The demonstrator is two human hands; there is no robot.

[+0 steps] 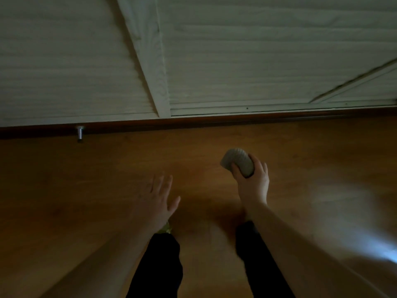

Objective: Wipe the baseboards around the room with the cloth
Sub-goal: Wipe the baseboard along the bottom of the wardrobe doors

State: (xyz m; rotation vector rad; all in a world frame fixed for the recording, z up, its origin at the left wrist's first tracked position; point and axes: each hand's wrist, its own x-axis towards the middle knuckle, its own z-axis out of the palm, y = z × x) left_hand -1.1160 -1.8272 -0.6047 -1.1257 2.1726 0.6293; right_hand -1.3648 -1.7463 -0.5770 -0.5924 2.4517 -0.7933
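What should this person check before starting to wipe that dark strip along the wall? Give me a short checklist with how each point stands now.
1. Cloth in hand: ok, right hand grips it, bunched.
2. Cloth touching baseboard: not ok, it is held over the floor, short of it.
3. Left hand free: ok, open, holds nothing.
4. Door stop on the baseboard to the left: ok, apart from both hands.
5. Cloth damp or clean: cannot tell.

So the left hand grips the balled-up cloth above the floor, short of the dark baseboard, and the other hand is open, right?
Not quite: in the head view the right hand grips the balled-up cloth above the floor, short of the dark baseboard. The left hand is the open one.
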